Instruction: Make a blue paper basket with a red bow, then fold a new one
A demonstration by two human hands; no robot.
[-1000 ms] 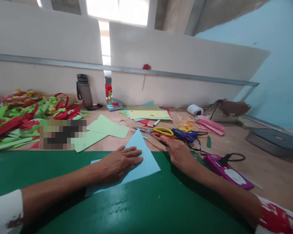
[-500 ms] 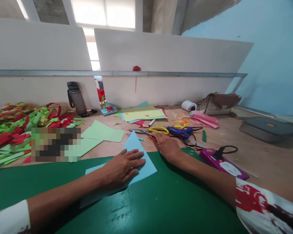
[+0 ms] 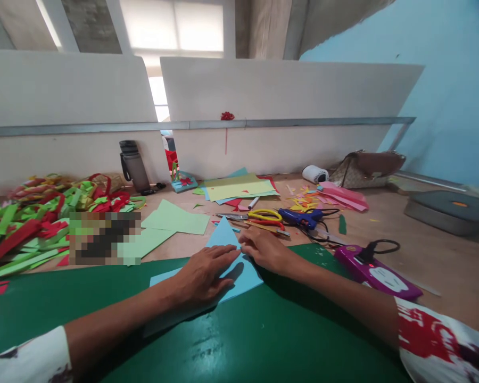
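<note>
A folded sheet of light blue paper [image 3: 223, 234] lies on the green mat [image 3: 295, 330], its pointed corner facing away from me. My left hand [image 3: 213, 271] rests over its middle, fingers stretched out and close together. At the right slanted edge of the paper, my right hand [image 3: 265, 250] has its fingers curled in, the tips pinched against that edge near my left fingertips. Just beyond it lie scissors with yellow handles [image 3: 265, 215] and another tool with red handles [image 3: 271, 224]; neither is held.
A blue glue gun [image 3: 303, 218] and a purple power strip [image 3: 377, 271] with a plug lie to the right. Green paper sheets [image 3: 179, 218] and a pile of red and green strips [image 3: 32, 229] are on the left. A dark bottle [image 3: 134, 167] stands behind.
My right hand has come back from the red-handled tool to the blue paper's right edge. My left fingers have drawn together. The view has shifted slightly.
</note>
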